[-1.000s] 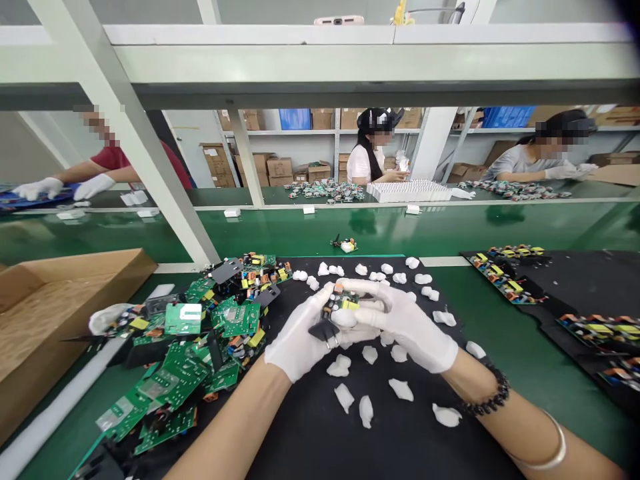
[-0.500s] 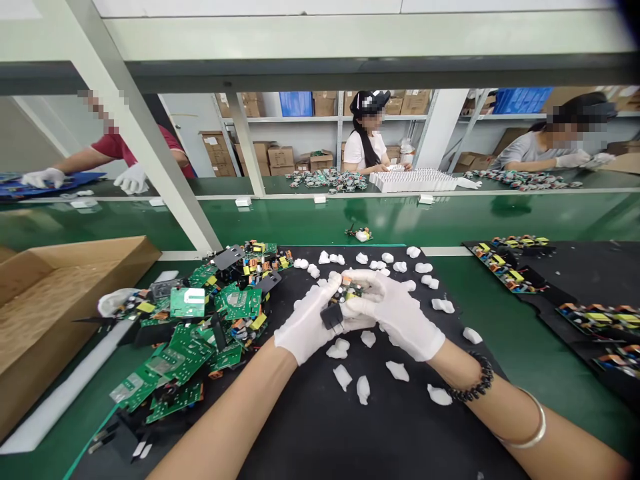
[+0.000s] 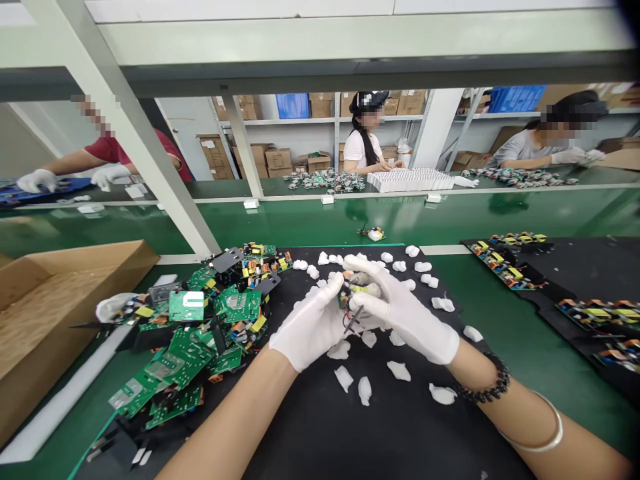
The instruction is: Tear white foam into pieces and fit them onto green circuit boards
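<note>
Both my hands wear white gloves and meet above the black mat [image 3: 320,427]. Between them is a small circuit board [image 3: 345,293] with electronic parts, a yellow piece and thin wires. My left hand [image 3: 313,323] grips the board from the left, thumb on top. My right hand [image 3: 400,303] curls round its right side, with fingers on the parts. The glove fingers hide much of the board. Several white crumpled pads [image 3: 399,371] lie scattered on the mat around my hands. A heap of green circuit boards [image 3: 187,357] lies to the left.
An open cardboard box [image 3: 75,280] stands far left. A green conveyor belt [image 3: 300,220] runs behind the mat, carrying a small board assembly [image 3: 373,233] and white blocks. More boards [image 3: 505,267] lie right. A slanting metal post [image 3: 145,147] rises left. Three co-workers sit or stand opposite.
The board has turned in my hands; its black plug-like part no longer shows, and wires now do. My right hand has shifted slightly. The assembly on the belt has moved right.
</note>
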`<state>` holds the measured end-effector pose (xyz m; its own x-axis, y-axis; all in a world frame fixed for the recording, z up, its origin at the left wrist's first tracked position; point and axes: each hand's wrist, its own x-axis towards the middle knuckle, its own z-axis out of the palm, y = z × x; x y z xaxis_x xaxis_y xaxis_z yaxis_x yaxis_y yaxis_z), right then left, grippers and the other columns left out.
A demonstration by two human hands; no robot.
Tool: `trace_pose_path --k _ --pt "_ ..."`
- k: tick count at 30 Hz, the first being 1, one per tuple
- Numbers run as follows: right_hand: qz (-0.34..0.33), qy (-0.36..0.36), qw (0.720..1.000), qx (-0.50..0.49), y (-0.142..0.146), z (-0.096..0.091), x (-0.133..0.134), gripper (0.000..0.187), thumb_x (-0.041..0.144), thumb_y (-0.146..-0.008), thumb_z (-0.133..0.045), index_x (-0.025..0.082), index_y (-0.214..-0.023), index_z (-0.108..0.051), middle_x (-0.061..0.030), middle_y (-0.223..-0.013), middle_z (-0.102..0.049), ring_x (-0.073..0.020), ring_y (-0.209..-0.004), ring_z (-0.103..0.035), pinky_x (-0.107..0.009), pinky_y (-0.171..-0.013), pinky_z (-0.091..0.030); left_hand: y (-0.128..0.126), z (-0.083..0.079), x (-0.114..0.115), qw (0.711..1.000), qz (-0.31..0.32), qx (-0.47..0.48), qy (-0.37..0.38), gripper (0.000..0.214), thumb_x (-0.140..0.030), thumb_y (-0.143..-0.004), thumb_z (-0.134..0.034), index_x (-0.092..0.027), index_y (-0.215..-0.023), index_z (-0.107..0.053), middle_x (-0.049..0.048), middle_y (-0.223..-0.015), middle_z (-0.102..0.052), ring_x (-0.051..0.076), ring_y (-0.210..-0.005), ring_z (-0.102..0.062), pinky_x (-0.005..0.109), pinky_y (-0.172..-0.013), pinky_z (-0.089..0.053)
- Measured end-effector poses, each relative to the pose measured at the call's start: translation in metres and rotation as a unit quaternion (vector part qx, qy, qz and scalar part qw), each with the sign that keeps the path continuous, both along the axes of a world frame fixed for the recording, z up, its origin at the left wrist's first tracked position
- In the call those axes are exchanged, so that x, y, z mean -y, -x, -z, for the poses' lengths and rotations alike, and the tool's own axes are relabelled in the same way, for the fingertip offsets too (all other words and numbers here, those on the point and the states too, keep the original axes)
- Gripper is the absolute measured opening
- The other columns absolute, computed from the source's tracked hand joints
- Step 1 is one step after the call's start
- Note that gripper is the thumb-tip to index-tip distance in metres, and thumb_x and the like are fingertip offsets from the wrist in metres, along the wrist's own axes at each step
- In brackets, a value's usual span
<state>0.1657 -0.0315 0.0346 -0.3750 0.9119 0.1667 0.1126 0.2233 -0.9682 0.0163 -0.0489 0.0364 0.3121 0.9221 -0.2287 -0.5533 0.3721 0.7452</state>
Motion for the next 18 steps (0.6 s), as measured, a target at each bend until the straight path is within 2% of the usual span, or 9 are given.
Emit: trace_pose_path --k 2,5,9,12,16,18 --pt "-0.017 -0.035 0.999 0.028 0.0 0.004 0.001 0.059 0.026 -0.076 -0.062 0.028 -0.131 -0.042 -0.0049 -0.133 -0.043 -0.0203 -0.108 -0.053 -0.035 -0.086 -0.051 0.003 -0.002 0.0 0.999 0.033 -0.007 0.008 0.036 -0.041 -0.078 -0.06 -0.02 -0.106 -0.059 0.0056 -0.085 -0.063 0.016 -0.067 -0.061 0.028 -0.059 -0.051" --pt "-0.024 -0.057 0.997 0.055 0.002 0.012 0.001 0.062 0.027 -0.076 -0.063 0.032 -0.133 -0.039 -0.0044 -0.129 -0.047 -0.0184 -0.094 -0.06 -0.034 -0.078 -0.054 0.004 -0.002 -0.001 0.998 0.063 -0.002 0.011 0.039 -0.049 -0.077 -0.058 -0.018 -0.101 -0.059 0.0041 -0.078 -0.06 0.014 -0.062 -0.058 0.024 -0.054 -0.047" --pt "0.024 -0.107 0.989 0.097 0.003 0.018 0.0 0.056 0.034 -0.077 -0.063 0.028 -0.13 -0.045 -0.0058 -0.125 -0.051 -0.0236 -0.107 -0.054 -0.039 -0.089 -0.049 0.001 -0.002 -0.002 0.999 0.041 0.005 0.003 0.032 -0.046 -0.076 -0.061 -0.017 -0.089 -0.059 -0.0001 -0.069 -0.055 0.011 -0.061 -0.055 0.024 -0.061 -0.047" --pt "0.043 -0.108 0.987 0.11 0.003 0.018 -0.001 0.057 0.038 -0.077 -0.063 0.026 -0.13 -0.046 -0.007 -0.122 -0.054 -0.0258 -0.11 -0.053 -0.042 -0.093 -0.046 -0.001 -0.002 -0.001 1.0 0.027 0.003 0.002 0.03 -0.044 -0.075 -0.063 -0.016 -0.085 -0.058 -0.0016 -0.066 -0.053 0.009 -0.059 -0.052 0.023 -0.063 -0.046" --pt "-0.021 -0.072 0.993 0.088 0.001 0.014 -0.001 0.065 0.033 -0.079 -0.061 0.028 -0.137 -0.034 -0.007 -0.131 -0.047 -0.0242 -0.11 -0.053 -0.04 -0.089 -0.049 -0.002 -0.005 0.001 0.999 0.032 -0.001 0.006 0.031 -0.044 -0.076 -0.062 -0.016 -0.087 -0.059 -0.001 -0.068 -0.055 0.008 -0.056 -0.05 0.02 -0.054 -0.042" --pt "-0.048 -0.09 0.992 0.079 0.0 0.012 -0.001 0.074 0.028 -0.078 -0.062 0.031 -0.141 -0.024 -0.0064 -0.138 -0.04 -0.0243 -0.115 -0.05 -0.042 -0.093 -0.047 -0.002 -0.007 0.002 0.999 0.045 0.011 -0.001 0.031 -0.044 -0.077 -0.06 -0.017 -0.093 -0.059 -0.0004 -0.069 -0.056 0.009 -0.054 -0.051 0.02 -0.049 -0.04"
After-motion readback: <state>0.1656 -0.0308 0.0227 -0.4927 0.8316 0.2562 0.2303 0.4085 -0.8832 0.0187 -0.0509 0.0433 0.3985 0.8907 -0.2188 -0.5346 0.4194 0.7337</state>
